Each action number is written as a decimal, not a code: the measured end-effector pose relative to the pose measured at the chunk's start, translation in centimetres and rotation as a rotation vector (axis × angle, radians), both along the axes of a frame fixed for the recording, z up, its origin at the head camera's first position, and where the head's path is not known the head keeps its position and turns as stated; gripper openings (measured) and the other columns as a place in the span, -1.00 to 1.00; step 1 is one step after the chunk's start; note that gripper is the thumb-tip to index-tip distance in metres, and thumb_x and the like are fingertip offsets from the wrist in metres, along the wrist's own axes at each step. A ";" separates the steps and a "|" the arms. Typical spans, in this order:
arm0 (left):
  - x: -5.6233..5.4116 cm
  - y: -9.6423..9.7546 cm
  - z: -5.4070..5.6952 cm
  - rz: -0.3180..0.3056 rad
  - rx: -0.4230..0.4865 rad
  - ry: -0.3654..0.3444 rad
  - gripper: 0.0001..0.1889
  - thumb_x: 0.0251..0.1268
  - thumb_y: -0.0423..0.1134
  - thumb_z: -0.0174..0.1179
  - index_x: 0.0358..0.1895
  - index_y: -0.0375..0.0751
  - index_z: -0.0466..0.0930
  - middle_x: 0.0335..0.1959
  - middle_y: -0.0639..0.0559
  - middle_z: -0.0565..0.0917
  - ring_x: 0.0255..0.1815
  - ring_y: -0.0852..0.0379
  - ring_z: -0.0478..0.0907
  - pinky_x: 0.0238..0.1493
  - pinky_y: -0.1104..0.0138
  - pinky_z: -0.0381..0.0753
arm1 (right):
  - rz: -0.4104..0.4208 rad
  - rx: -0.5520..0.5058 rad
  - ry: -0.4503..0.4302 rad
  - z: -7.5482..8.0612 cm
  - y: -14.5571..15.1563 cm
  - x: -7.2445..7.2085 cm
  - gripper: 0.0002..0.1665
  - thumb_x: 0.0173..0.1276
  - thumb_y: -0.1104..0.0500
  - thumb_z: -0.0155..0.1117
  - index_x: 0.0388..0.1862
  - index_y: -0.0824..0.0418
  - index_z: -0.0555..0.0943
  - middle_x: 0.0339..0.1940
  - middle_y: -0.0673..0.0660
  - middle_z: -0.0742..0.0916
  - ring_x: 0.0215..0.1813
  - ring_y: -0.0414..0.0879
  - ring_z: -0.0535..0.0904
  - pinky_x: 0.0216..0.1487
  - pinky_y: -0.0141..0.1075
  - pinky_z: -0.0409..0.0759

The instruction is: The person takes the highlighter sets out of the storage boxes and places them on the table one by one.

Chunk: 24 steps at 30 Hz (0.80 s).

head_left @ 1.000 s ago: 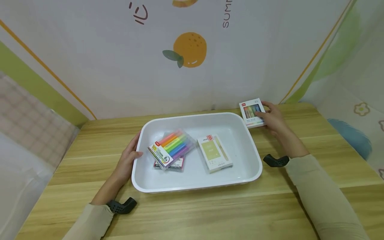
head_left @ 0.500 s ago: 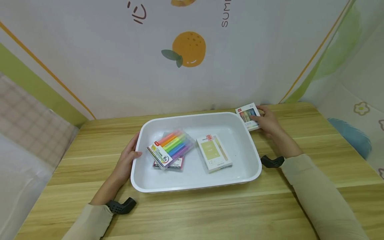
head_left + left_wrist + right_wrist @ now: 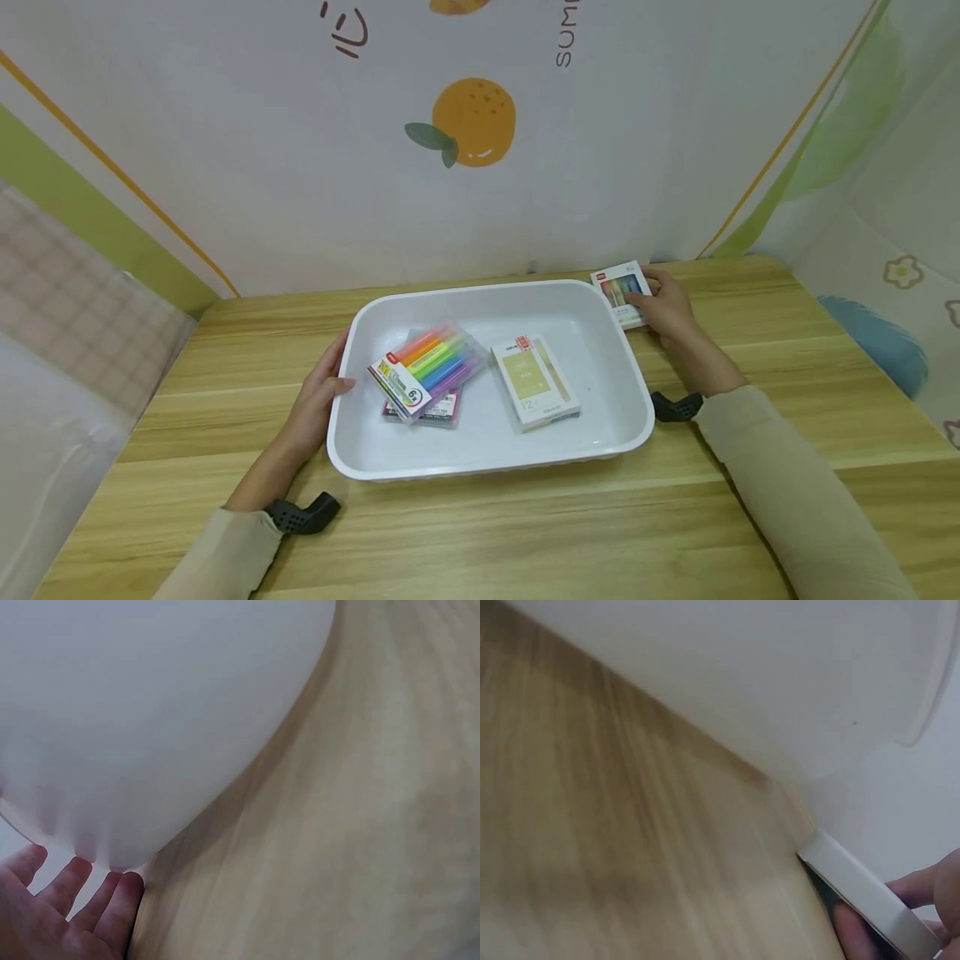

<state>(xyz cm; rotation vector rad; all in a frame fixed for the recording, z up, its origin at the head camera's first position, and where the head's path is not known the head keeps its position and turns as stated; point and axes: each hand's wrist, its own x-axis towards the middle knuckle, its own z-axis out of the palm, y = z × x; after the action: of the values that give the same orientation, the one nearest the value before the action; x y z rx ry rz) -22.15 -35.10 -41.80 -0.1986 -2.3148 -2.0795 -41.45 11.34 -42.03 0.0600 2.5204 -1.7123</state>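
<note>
My left hand [image 3: 311, 408] grips the left end of a white plastic basin [image 3: 487, 468], thumb over the rim. In the left wrist view, its fingers [image 3: 64, 889] touch the outer wall. A white box [image 3: 619, 292] with a window showing coloured sticks is at the basin's far right corner. My right hand [image 3: 670, 307] holds this box by its right side, thumb on its front. The right wrist view shows the box [image 3: 862, 889] edge-on, with fingers on both faces. A clear pack of rainbow highlighters [image 3: 431, 371] lies in the basin.
Under the highlighters, a flat pack with a pink-and-black label [image 3: 442, 408] shows partly. A white and pale green box [image 3: 536, 382] lies right of it in the basin. The wooden table [image 3: 525, 542] meets a printed cloth backdrop [image 3: 300, 208] at its far edge.
The right hand has brought the windowed box left and slightly lower in the head view, up against the basin's corner. The left hand and basin stay nearly still.
</note>
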 end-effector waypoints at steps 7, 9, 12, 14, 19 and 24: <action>-0.1 0.0 -0.1 -0.005 0.002 0.010 -0.21 0.33 -0.46 -0.25 0.66 -0.17 -0.17 0.69 -0.23 -0.11 0.36 0.44 0.31 0.15 0.55 0.56 | -0.032 0.141 0.002 0.4 0.0 -0.1 -0.23 0.42 0.17 0.22 0.54 0.37 0.24 0.30 0.46 0.56 -0.10 -0.06 0.60 -0.37 -0.57 0.56; 0.0 0.0 -0.1 -0.004 -0.001 0.010 -0.21 0.33 -0.45 -0.25 0.66 -0.16 -0.17 0.69 -0.23 -0.12 0.37 0.45 0.30 0.15 0.55 0.56 | -0.022 0.182 0.002 0.7 0.1 -0.1 -0.23 0.40 0.17 0.24 0.52 0.42 0.27 0.31 0.48 0.57 -0.01 0.05 0.61 -0.38 -0.58 0.53; 0.0 0.0 -0.1 -0.004 -0.002 0.007 -0.21 0.34 -0.45 -0.25 0.66 -0.15 -0.17 0.69 -0.23 -0.12 0.37 0.46 0.30 0.16 0.55 0.55 | 0.006 0.249 -0.006 0.9 0.4 -0.2 -0.21 0.41 0.13 0.25 0.49 0.48 0.28 0.34 0.51 0.55 0.09 0.14 0.59 -0.38 -0.59 0.50; 0.0 0.0 -0.1 -0.001 -0.004 0.007 -0.21 0.33 -0.46 -0.25 0.66 -0.16 -0.17 0.68 -0.25 -0.12 0.35 0.48 0.32 0.14 0.55 0.56 | 0.019 0.272 -0.026 1.0 0.5 -0.3 -0.22 0.42 0.10 0.24 0.48 0.48 0.29 0.37 0.49 0.53 0.14 0.17 0.58 -0.36 -0.58 0.48; 0.1 0.1 -0.1 0.005 -0.002 0.005 -0.21 0.32 -0.46 -0.25 0.66 -0.16 -0.16 0.67 -0.28 -0.11 0.33 0.48 0.35 0.13 0.54 0.58 | 0.023 0.307 -0.011 0.9 0.4 -0.4 -0.23 0.42 0.05 0.24 0.45 0.48 0.35 0.34 0.48 0.55 0.12 0.15 0.56 -0.31 -0.54 0.45; 0.0 0.2 0.1 0.007 -0.001 -0.004 -0.20 0.33 -0.46 -0.25 0.66 -0.15 -0.18 0.68 -0.25 -0.13 0.34 0.52 0.31 0.16 0.56 0.55 | 0.023 0.383 0.047 0.7 0.4 -0.5 -0.27 0.43 0.01 0.22 0.36 0.52 0.43 0.17 0.47 0.63 -0.04 0.11 0.57 -0.31 -0.43 0.47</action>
<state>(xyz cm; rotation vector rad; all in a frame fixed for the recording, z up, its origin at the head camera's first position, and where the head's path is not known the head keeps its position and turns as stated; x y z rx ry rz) -22.14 -34.91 -41.74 -0.1866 -2.3157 -2.0774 -41.92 11.79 -41.36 0.0180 2.8336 -1.2132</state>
